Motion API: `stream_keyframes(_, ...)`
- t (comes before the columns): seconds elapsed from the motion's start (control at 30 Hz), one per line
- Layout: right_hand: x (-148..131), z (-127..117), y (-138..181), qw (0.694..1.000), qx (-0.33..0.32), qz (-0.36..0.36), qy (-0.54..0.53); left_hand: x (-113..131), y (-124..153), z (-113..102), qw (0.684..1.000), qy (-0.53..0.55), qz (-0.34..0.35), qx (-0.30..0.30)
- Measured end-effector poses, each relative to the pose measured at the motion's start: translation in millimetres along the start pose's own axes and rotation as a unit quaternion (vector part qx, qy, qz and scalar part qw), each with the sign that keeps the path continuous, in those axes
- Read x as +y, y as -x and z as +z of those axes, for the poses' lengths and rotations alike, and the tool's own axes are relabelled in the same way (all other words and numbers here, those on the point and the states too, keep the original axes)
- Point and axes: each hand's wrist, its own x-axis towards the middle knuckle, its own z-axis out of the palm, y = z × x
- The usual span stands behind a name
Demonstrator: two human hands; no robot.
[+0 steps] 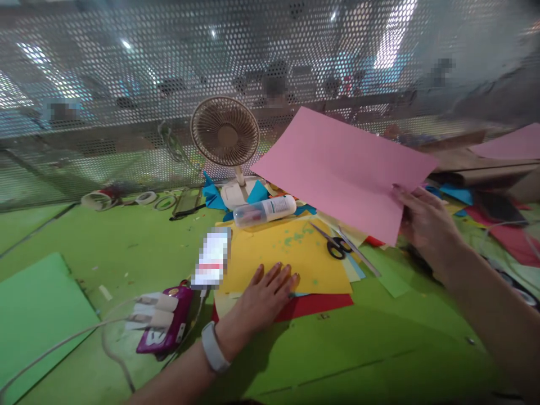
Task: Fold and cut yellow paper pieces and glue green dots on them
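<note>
A sheet of pink paper point(341, 169) is raised above the table, pinched at its lower right edge by my right hand point(428, 222). My left hand point(270, 289) lies flat, fingers spread, on a yellow sheet of paper point(253, 256) that has green specks on it. Red paper point(320, 306) sticks out from under the yellow sheet. Scissors with black handles point(336, 247) rest at the yellow sheet's right side, beside a thin metallic strip point(360, 253). A clear bottle with a label point(265, 211) lies along the sheet's far edge.
A small fan point(225, 135) stands at the back before a perforated metal screen point(139, 79). Left of the papers are a lit phone point(212, 259), a purple power strip point(169, 320) with cables, and green paper point(46, 320). Tape rolls point(99, 199) sit farther back.
</note>
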Motion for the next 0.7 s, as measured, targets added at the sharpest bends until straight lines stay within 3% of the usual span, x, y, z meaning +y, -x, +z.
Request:
stream_keyframes(0.23, -6, -9, 17, 0.998, 0.007, 0.055, 0.029, 11, 21, -19, 1.000, 0.009, -0.001, -0.001)
stream_keyframes(0.43, -6, -5, 28, 0.994, -0.014, 0.105, 0.038, 6, 25, -14, 1.000, 0.004, -0.002, 0.012)
stream_keyframes(0.63, -10, -13, 38, 0.971, -0.052, 0.227, 0.053, 8, 25, -17, 0.998, -0.001, 0.007, 0.057)
stream_keyframes(0.7, -7, -22, 42, 0.949, -0.096, 0.294, 0.066, 13, 35, -24, 0.997, -0.012, -0.031, 0.075)
